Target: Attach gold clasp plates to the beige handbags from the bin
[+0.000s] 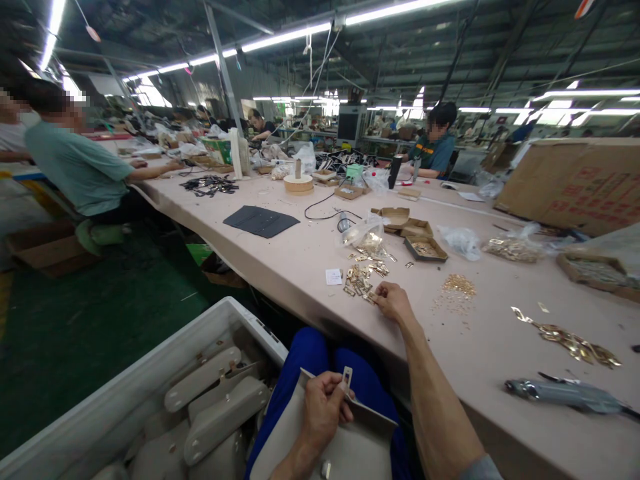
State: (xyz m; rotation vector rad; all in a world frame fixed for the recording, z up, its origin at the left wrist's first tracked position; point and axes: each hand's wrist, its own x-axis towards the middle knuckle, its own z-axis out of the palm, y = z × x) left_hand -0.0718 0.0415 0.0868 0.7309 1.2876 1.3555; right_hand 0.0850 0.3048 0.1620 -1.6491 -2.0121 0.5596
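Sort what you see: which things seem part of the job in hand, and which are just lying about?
Seemingly in use:
beige panel under the left grip
slotted metal tab in that grip
pile of metal plates at the right grip

Apparently lying about:
black sheet
white paper slip
large cardboard box

Green floor (150, 320), tube lights (285, 37) everywhere

So this is one big industrial hall. Dark ribbed roof (540, 50) overhead, metal beams running across it, and a grey post (223, 63) near the long pinkish-beige tabletop (300, 261). The lights hang in long rows, pretty bright against all that gloom. Blown-out windows (150, 93) along the far side, plus a dark boxy cabinet (351, 125) way back there.
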